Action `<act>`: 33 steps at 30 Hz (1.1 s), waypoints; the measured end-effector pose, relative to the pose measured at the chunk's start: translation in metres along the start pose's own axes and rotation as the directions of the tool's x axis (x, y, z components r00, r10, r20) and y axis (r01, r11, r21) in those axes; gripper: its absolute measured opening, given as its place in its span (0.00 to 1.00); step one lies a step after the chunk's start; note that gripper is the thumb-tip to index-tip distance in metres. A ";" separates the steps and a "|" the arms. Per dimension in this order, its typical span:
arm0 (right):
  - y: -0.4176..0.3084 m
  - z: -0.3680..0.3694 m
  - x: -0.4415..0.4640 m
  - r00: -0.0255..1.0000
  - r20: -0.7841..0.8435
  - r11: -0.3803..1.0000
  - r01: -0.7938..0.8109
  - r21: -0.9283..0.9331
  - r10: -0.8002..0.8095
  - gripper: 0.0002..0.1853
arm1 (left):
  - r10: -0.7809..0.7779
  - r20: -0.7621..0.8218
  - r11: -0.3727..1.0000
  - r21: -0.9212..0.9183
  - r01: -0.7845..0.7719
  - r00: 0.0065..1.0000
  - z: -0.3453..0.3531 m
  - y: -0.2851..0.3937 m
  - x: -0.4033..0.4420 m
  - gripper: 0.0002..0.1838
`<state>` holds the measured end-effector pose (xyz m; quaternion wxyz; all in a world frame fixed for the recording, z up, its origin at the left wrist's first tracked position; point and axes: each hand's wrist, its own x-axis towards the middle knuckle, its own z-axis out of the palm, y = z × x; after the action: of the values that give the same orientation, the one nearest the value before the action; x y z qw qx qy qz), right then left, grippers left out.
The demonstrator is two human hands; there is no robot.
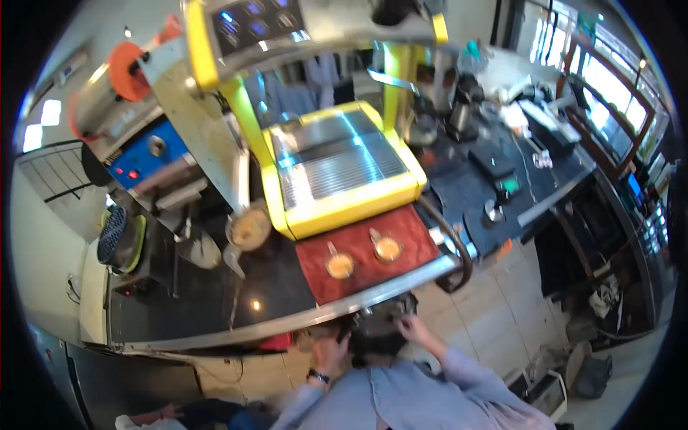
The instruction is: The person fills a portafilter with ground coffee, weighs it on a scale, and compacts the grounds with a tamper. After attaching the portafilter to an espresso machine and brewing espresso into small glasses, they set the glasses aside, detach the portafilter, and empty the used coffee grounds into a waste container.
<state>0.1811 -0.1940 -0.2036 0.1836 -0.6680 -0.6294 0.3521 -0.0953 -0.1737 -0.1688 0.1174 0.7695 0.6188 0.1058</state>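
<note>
My left hand (330, 352), with a dark band at its wrist, is below the counter's front edge, beside a black, partly shiny thing (380, 326). Its fingers are blurred, so I cannot tell their grip. On the other side, my right hand (417, 331) has its fingers curled in at the black thing's edge. What they hold is too small and blurred to name. Above my hands, two clear glass cups, a left cup (340, 266) and a right cup (388, 249), hold a light brown drink. Both stand on a red-brown cloth (315, 276).
A yellow espresso machine (351, 206) with a ribbed metal tray stands behind the cups. A round container of brown powder (249, 228) and a metal pitcher (204, 252) are left of it. A dark curved handle (466, 261) juts past the counter's metal edge (251, 335).
</note>
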 end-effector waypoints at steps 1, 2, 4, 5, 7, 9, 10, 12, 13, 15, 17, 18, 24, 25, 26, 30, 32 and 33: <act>-0.030 -0.034 -0.019 0.948 -0.144 0.940 0.304 0.156 -0.283 0.08 | 0.055 -0.057 0.998 -0.033 -0.057 0.997 0.015 -0.011 0.002 0.24; -0.086 -0.089 -0.040 0.931 -0.128 0.898 0.365 0.248 -0.343 0.07 | 0.110 -0.114 0.991 -0.060 -0.117 0.987 0.031 -0.023 0.006 0.25; -0.165 -0.189 -0.081 0.867 -0.152 0.807 0.498 0.317 -0.475 0.07 | 0.122 -0.125 0.992 0.011 -0.122 0.985 0.010 -0.013 0.002 0.23; -0.191 -0.228 -0.090 0.766 -0.286 0.664 0.643 0.383 -0.576 0.07 | 0.097 -0.098 0.995 -0.024 -0.100 0.990 0.009 -0.015 0.002 0.23; -0.255 -0.316 -0.101 0.373 -0.422 0.475 0.864 -0.166 -0.826 0.12 | 0.057 -0.021 0.994 -0.097 -0.059 0.998 0.005 -0.017 0.002 0.22; -0.319 -0.368 -0.080 0.031 -0.464 0.334 0.738 -0.587 -0.885 0.09 | 0.028 0.167 0.996 -0.086 -0.014 0.986 -0.020 -0.012 0.006 0.23; -0.354 -0.397 -0.063 -0.068 -0.410 0.236 0.727 -0.645 -0.910 0.06 | 0.007 0.260 0.997 -0.075 0.013 0.966 -0.031 -0.010 0.005 0.23; -0.420 -0.445 -0.021 -0.161 -0.367 0.158 0.697 -0.699 -0.916 0.06 | -0.038 0.249 0.994 -0.088 0.061 0.968 -0.034 -0.014 0.001 0.22; -0.448 -0.459 0.005 -0.099 -0.407 0.228 0.698 -0.679 -0.908 0.06 | -0.072 0.257 0.993 -0.070 0.093 0.964 -0.029 -0.018 -0.002 0.22; -0.495 -0.487 0.067 -0.014 -0.409 0.304 0.646 -0.700 -0.912 0.15 | -0.080 0.199 0.986 -0.128 0.107 0.977 -0.020 -0.024 -0.010 0.21; -0.535 -0.507 0.113 0.210 -0.412 0.443 0.645 -0.623 -0.887 0.26 | -0.137 0.198 0.974 -0.151 0.168 0.971 -0.052 -0.009 -0.018 0.22; -0.547 -0.516 0.138 0.280 -0.393 0.476 0.641 -0.602 -0.876 0.28 | -0.169 0.205 0.965 -0.165 0.204 0.964 -0.064 -0.001 -0.024 0.23; -0.523 -0.497 0.059 0.004 -0.271 0.201 0.683 -0.702 -0.963 0.23 | -0.495 0.188 0.830 -0.187 0.526 0.848 -0.084 0.020 -0.059 0.25; -0.501 -0.495 0.021 -0.038 -0.213 0.115 0.743 -0.659 -0.976 0.22 | -0.477 0.210 0.800 -0.298 0.520 0.854 -0.065 -0.009 -0.077 0.24; -0.476 -0.498 -0.009 -0.058 -0.161 0.054 0.788 -0.614 -0.985 0.21 | -0.456 0.228 0.760 -0.404 0.510 0.860 -0.077 0.002 -0.082 0.23; -0.360 -0.537 -0.060 0.004 -0.029 0.018 0.858 -0.514 -1.000 0.21 | -0.513 0.322 0.356 -0.764 0.539 0.795 -0.170 0.095 -0.112 0.14; -0.299 -0.561 -0.041 -0.131 -0.016 -0.096 0.799 -0.593 -0.991 0.20 | -0.543 0.229 0.284 -0.855 0.433 0.808 -0.192 0.146 -0.116 0.12; -0.268 -0.570 -0.033 -0.138 -0.035 -0.088 0.786 -0.612 -0.990 0.21 | -0.574 0.205 0.242 -0.882 0.404 0.793 -0.181 0.153 -0.122 0.11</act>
<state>0.3914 -0.0757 0.3787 0.3918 -0.0974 -0.8912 -0.2066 -0.0351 -0.3158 0.0486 0.4837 0.3395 0.6784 0.4365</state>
